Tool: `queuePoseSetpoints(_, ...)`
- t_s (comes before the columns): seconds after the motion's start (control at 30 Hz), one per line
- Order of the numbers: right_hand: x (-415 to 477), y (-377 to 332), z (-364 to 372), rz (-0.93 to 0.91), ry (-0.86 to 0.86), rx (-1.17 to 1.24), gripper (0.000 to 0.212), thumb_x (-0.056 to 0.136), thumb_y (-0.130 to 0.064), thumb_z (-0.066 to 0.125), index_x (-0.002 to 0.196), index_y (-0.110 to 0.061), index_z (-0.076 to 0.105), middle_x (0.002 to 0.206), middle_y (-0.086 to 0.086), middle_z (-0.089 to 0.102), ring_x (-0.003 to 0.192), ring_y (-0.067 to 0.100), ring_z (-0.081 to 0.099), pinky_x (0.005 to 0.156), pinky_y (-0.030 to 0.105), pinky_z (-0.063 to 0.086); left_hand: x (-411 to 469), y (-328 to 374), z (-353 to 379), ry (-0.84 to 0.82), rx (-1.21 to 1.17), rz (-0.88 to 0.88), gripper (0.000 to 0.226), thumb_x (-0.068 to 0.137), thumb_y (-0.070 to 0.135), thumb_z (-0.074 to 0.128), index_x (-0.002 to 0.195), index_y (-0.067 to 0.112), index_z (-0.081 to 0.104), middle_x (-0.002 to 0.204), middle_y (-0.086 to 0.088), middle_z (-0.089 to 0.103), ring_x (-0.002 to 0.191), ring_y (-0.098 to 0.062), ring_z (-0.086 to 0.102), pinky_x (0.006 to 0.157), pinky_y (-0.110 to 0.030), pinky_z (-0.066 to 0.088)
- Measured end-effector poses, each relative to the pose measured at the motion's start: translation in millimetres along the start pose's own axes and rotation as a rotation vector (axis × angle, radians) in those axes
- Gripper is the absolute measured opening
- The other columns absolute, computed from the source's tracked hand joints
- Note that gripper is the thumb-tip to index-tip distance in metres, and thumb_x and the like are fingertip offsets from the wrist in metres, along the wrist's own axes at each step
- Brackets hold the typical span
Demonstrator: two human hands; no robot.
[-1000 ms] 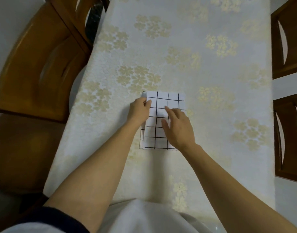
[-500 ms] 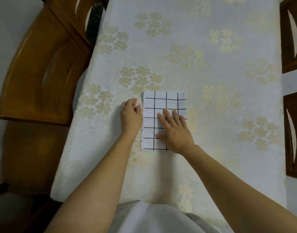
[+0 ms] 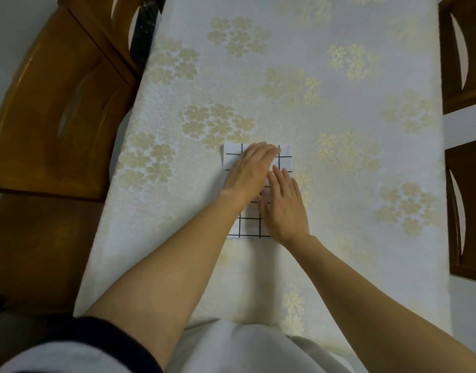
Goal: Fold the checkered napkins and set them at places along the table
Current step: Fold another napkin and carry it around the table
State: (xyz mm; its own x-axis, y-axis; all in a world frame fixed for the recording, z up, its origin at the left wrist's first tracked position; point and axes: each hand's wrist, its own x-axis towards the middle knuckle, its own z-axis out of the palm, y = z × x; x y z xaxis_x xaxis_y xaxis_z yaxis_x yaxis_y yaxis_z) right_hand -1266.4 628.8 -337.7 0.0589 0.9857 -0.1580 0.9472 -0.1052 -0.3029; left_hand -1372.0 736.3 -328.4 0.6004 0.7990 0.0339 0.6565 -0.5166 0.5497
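Your left hand (image 3: 251, 169) has crossed from the counter (image 3: 339, 76) beside the checkered napkin (image 3: 249, 226) onto its far half, while your right hand (image 3: 285, 208) has kept to the near right part. Both hands lie flat with fingers straight, pressing on the cloth and gripping nothing; the left is a little blurred, so it is probably mid-sweep. The napkin lies folded into an upright rectangle near the middle of the counter, on the floral tablecloth (image 3: 366, 238), squarely in front of you and well apart from the wooden chair (image 3: 56, 103) on the left. Expect it to be light, thin and limp: it should have no stiffness of its own, and the stacked layers will likely slide over one another, or over the tablecloth, if you drag it by the top ply alone. Smoothing it looks nearly finished. To lift it, pinch through all the layers at once along one long side, thumb on top and fingers slid underneath, and support the opposite side with the other hand so the fold does not fall open. Which side carries the crease cannot be told from here.
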Motion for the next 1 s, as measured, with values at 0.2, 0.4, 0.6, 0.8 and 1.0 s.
queuePoseSetpoints(0.2, -21, 34, 9, 0.097, -0.109, -0.001, 0.065, 0.106, -0.045, 0.011, 0.161, -0.012, 0.002, 0.169, 0.003, -0.004, 0.156, 0.024, -0.006, 0.127, 0.045, 0.004, 18, 3, 31, -0.316, 0.251, 0.196, 0.058, 0.107, 0.006, 0.035, 0.161, 0.016, 0.018, 0.170, 0.000, 0.012, 0.157, -0.019, 0.005, 0.128, -0.035, 0.001)
queuePoseSetpoints(0.4, -52, 46, 18, 0.098, -0.159, -0.053, 0.065, 0.107, -0.052, 0.010, 0.160, -0.021, -0.011, 0.167, -0.004, -0.019, 0.153, 0.020, -0.020, 0.126, 0.042, -0.007, 13, -12, 41, -0.319, 0.493, 0.196, 0.060, 0.108, 0.051, 0.008, 0.162, 0.029, -0.008, 0.169, 0.007, -0.012, 0.157, -0.022, -0.011, 0.125, -0.054, -0.002)
queuePoseSetpoints(0.6, -101, 52, 18, 0.112, -0.252, -0.109, 0.073, 0.105, -0.062, 0.011, 0.158, -0.022, -0.020, 0.164, -0.006, -0.029, 0.152, 0.021, -0.026, 0.123, 0.043, -0.013, 23, -27, 30, -0.321, 0.463, 0.178, 0.063, 0.103, 0.064, 0.003, 0.160, 0.039, -0.012, 0.169, 0.011, -0.013, 0.156, -0.022, -0.012, 0.124, -0.056, -0.003)
queuePoseSetpoints(0.8, -108, 49, 17, 0.102, -0.209, -0.060, 0.076, 0.102, -0.065, 0.002, 0.160, -0.019, -0.010, 0.168, -0.003, -0.018, 0.154, 0.023, -0.019, 0.124, 0.045, -0.009, 30, -29, 23, -0.356, 0.468, 0.110, 0.062, 0.103, 0.064, 0.003, 0.158, 0.042, -0.014, 0.168, 0.013, -0.017, 0.155, -0.020, -0.017, 0.124, -0.056, -0.006)
queuePoseSetpoints(1.0, -58, 43, -4, 0.447, 0.204, 0.362, 0.050, 0.099, -0.042, 0.055, 0.137, -0.010, 0.052, 0.121, 0.008, 0.062, 0.110, 0.027, 0.058, 0.096, 0.040, 0.046, 57, -6, 3, -0.457, 0.422, 0.261, 0.054, 0.108, 0.049, 0.033, 0.159, 0.038, 0.021, 0.170, 0.007, 0.010, 0.157, -0.022, 0.004, 0.127, -0.050, 0.001)
